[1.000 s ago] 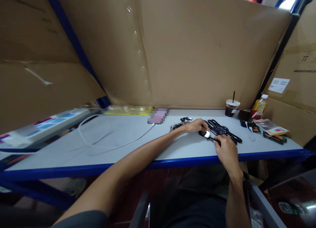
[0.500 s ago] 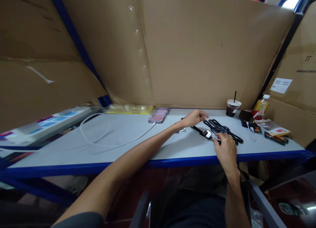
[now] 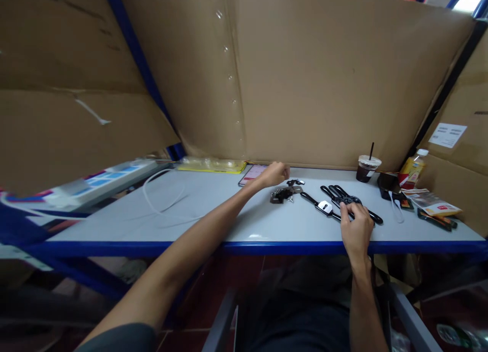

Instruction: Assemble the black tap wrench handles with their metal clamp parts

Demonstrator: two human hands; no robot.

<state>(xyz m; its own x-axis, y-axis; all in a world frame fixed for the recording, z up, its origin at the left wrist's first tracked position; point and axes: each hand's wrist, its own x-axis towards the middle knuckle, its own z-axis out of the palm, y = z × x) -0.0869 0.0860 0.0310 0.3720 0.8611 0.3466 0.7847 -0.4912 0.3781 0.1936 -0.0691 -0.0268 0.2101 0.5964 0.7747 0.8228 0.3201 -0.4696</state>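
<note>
My left hand [image 3: 275, 174] reaches far across the grey table [image 3: 213, 220], fingers curled down at the near end of a phone [image 3: 252, 173] that lies by the cardboard wall. My right hand [image 3: 355, 229] rests on the table near its front edge, fingertips touching a heap of black watch straps [image 3: 345, 197]. A watch [image 3: 323, 207] with a pale face and black strap lies flat just left of that hand. A small pile of dark metal parts [image 3: 284, 193] sits between the two hands.
A white cable [image 3: 163, 204] loops over the table's left half. A yellow-edged plastic bag [image 3: 211, 165] lies at the back. At the right stand an iced drink cup [image 3: 366, 168], a yellow bottle [image 3: 414, 166], packets [image 3: 432, 203] and small tools [image 3: 438, 220]. Cardboard walls enclose the table.
My left hand let go of the watch and moved left and back to the phone. My right hand shifted from the watch to the black straps. The watch now lies flat.
</note>
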